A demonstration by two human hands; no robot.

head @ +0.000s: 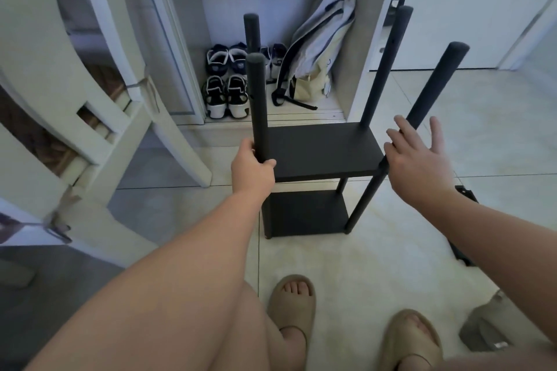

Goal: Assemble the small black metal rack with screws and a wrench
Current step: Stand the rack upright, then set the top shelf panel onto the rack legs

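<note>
My left hand (251,164) grips the near-left post (258,105) of the black rack (322,149), fingers curled round it just above the upper shelf. My right hand (417,156) is spread, fingers straight, at the near-right post (428,90); I cannot tell whether it touches. The rack stands on the tiled floor (376,265) in front of me, with a lower shelf (304,212) beneath. Beyond it is an open cabinet (187,39) holding sneakers (226,93) and a pale backpack (316,48). A chair (99,117) stands to the left. My sandalled feet (292,304) are nearest.
</note>
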